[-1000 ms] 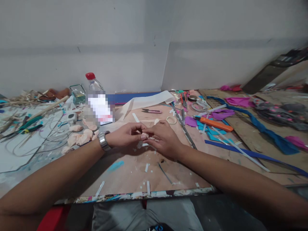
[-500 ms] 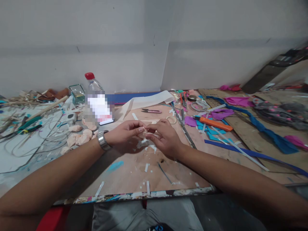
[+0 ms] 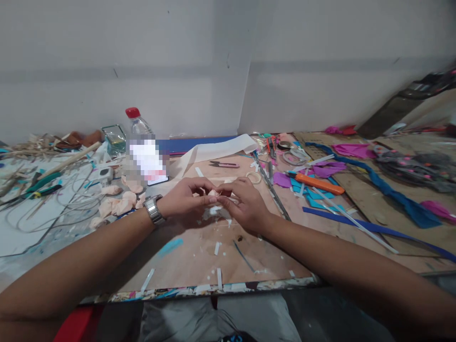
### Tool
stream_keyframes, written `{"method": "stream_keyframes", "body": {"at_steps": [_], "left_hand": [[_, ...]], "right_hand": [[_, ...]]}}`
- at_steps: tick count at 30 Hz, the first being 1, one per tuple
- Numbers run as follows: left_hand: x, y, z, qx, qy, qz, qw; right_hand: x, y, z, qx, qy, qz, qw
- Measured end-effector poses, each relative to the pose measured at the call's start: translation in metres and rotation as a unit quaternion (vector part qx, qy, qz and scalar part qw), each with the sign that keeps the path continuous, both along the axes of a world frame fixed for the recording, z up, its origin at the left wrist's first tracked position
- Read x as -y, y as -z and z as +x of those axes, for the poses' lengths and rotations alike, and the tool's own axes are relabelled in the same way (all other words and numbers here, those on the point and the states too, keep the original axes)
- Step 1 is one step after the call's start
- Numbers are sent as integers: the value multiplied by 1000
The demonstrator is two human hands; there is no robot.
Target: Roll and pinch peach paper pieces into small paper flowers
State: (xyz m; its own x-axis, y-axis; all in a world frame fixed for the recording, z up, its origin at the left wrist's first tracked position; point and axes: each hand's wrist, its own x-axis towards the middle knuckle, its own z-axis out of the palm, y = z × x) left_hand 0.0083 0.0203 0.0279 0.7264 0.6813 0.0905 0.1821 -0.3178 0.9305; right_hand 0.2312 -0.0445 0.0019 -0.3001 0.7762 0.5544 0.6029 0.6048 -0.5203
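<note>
My left hand [image 3: 185, 200], with a metal watch [image 3: 154, 210] at its wrist, meets my right hand [image 3: 245, 205] over the middle of the board. Between the fingertips of both hands is a small pale peach crumpled piece [image 3: 213, 193], mostly hidden by the fingers. Both thumbs press near it from the front side. White smears [image 3: 215, 213] mark the brown work surface [image 3: 199, 251] just below the hands. Left of the watch lie several similar peach crumpled pieces [image 3: 117, 205].
Behind my hands lie thread snips [image 3: 224, 165] and a pale paper strip [image 3: 221, 146]. A phone [image 3: 147, 164] leans on a red-capped bottle [image 3: 132, 113]. An orange cutter [image 3: 320, 184] and a blue strip [image 3: 342, 217] are on the right, pliers [image 3: 42, 186] and cables on the left.
The left thumb and fingers have shifted their hold, the thumb now lying straighter towards the right thumb. The peach piece has turned slightly between the fingertips. Both arms stay nearly in place.
</note>
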Motion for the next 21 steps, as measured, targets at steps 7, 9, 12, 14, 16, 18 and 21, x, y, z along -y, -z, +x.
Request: {"method": "stream_keyframes", "body": {"at_steps": [7,9,12,14,16,18,21], "left_hand": [[2,1,0,21,-14,-27,999],[2,1,0,25,-8,-30,999],[2,1,0,25,9,-21,999],[2,1,1,26,21,-17,999],[2,1,1,23,27,-14,999],[2,2,1,18,27,-8,999],[0,4,0,12,36,2,999]], "right_hand": [[-2,5,2,-7,-14,-1,1000],[-3,5,2,1,-14,5,1000],[-2,5,2,14,-10,8,1000],[-1,6,1,22,-8,3,1000],[-1,7,1,28,-7,1,1000],[-2,8,1,34,-8,3,999],[-3,10,2,39,-15,7,999]]}}
